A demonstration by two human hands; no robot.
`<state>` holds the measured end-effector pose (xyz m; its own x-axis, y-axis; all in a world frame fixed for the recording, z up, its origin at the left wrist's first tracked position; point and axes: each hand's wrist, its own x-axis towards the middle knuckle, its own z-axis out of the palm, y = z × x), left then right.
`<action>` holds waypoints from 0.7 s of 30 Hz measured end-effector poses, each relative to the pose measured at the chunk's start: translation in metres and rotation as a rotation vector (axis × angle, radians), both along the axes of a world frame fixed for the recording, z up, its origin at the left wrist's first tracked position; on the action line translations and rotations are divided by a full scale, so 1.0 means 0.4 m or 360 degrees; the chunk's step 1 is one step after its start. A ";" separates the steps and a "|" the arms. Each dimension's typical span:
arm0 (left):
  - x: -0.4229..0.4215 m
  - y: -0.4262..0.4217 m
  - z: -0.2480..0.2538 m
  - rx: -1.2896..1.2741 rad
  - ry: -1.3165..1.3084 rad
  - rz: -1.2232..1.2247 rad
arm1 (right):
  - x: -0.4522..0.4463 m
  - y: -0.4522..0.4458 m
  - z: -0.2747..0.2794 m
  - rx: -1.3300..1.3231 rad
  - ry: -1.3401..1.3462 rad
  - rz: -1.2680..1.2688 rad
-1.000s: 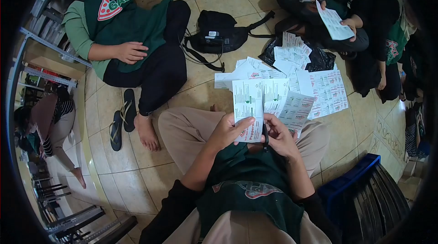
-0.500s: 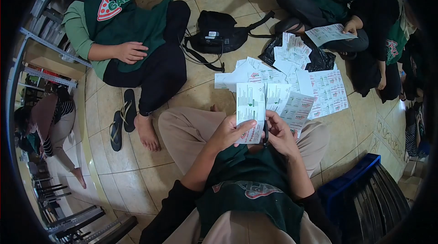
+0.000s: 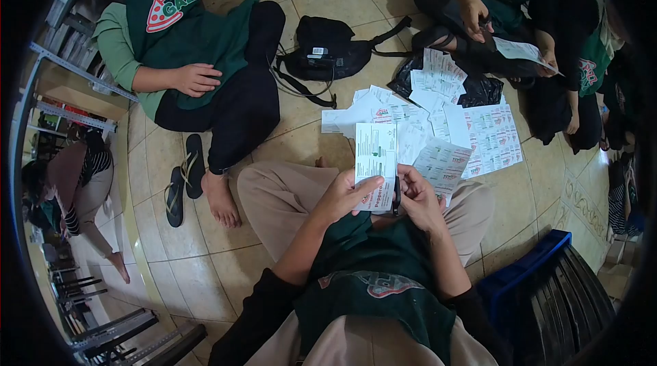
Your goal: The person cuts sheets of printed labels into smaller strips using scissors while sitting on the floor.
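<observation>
My left hand (image 3: pixel 344 196) pinches a narrow printed label sheet (image 3: pixel 376 149), white with red and green print, with the thumb across its lower part. In my right hand (image 3: pixel 422 205) are dark scissors (image 3: pixel 397 196), held along the sheet's right edge; whether the blades are apart is hard to see. Beyond my hands, a pile of similar printed sheets (image 3: pixel 493 139) covers the floor, partly over a black plastic bag (image 3: pixel 481 91). One loose sheet (image 3: pixel 441 166) lies close to my right hand and knee.
A black bag with straps (image 3: pixel 321 47) lies ahead on the tiles. Left of me sits a person (image 3: pixel 198 58) beside dark flip-flops (image 3: pixel 185 181). Another person (image 3: pixel 506 3) holds a sheet at the upper right. A blue-rimmed crate (image 3: pixel 523 267) stands by my right side.
The strip on the right of my sheet has come away and is no longer upright beside it. The co-worker's sheet at upper right has tilted, and their other hand has come down to it.
</observation>
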<state>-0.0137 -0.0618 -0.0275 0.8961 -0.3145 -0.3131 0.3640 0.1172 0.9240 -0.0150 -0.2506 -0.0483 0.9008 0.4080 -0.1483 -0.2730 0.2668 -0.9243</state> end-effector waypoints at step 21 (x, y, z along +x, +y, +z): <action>0.056 -0.007 -0.161 -0.0120 0.0119 -0.0119 | 0.028 -0.015 -0.113 -0.0035 0.0175 -0.0180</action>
